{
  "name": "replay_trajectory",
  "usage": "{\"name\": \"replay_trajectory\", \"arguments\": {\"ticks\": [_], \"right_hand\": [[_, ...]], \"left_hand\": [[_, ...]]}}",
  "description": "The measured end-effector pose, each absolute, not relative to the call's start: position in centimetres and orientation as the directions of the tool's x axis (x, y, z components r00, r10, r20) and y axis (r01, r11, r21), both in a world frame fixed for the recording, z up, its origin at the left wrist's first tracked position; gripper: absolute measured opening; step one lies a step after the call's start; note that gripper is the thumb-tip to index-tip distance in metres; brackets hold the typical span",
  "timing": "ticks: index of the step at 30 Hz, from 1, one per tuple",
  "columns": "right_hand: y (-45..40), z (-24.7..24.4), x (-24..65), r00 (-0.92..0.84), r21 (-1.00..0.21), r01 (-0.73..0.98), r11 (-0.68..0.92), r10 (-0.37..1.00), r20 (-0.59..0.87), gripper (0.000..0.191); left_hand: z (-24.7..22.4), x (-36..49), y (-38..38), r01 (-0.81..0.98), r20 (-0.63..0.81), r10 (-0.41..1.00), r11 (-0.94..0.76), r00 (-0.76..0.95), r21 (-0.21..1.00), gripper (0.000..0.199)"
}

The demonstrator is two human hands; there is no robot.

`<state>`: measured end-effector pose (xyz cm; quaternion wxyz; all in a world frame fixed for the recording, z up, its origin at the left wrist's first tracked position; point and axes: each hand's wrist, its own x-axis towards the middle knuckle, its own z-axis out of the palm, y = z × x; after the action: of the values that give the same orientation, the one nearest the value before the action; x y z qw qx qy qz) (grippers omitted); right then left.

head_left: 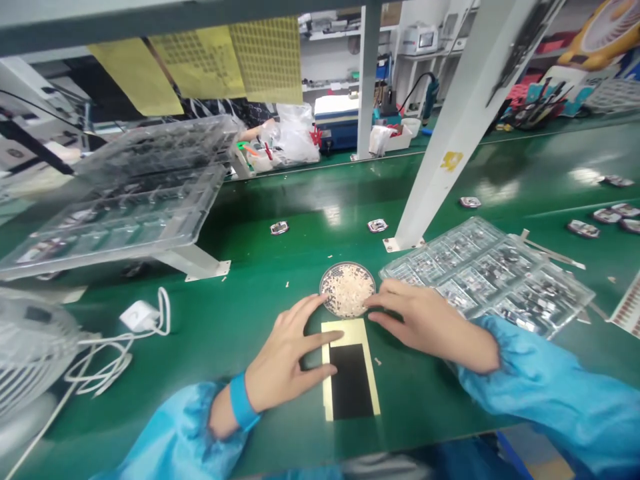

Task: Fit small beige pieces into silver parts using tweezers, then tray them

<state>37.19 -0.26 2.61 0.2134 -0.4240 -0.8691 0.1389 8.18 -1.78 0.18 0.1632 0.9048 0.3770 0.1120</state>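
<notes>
A round, shallow dish point(349, 288) full of tiny beige and dark pieces sits on the green bench in front of me. My left hand point(285, 353) reaches in from the left with its fingers spread. One fingertip is at the dish's left rim, and other fingers lie over a pale yellow sheet with a black rectangle point(353, 387). From the right, my right hand point(415, 313) has its fingertips against the dish's right rim, fingers apart. Whether the fingers press on the dish or only rest beside it, I cannot tell.
A clear compartment tray point(493, 273) of small parts lies right, by a white post point(440, 133). More trays point(125, 207) stand on a raised shelf at left. A white fan point(35, 360) and charger point(140, 316) are nearer. Small assemblies point(279, 227) dot the bench.
</notes>
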Motion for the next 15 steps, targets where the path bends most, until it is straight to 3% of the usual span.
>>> {"name": "replay_trajectory", "arguments": {"ticks": [5, 15], "right_hand": [[0.7, 1.5, 35.8, -0.606, -0.247, 0.753, 0.61, 0.789, 0.101, 0.013], [0.5, 1.8, 36.4, -0.63, -0.409, 0.669, 0.62, 0.766, 0.129, 0.018]], "left_hand": [[0.0, 7.7, -1.5, 0.615, 0.119, 0.703, -0.681, 0.701, 0.398, 0.044], [-0.5, 7.6, -1.1, 0.653, 0.118, 0.747, -0.636, 0.654, 0.411, 0.036]]}}
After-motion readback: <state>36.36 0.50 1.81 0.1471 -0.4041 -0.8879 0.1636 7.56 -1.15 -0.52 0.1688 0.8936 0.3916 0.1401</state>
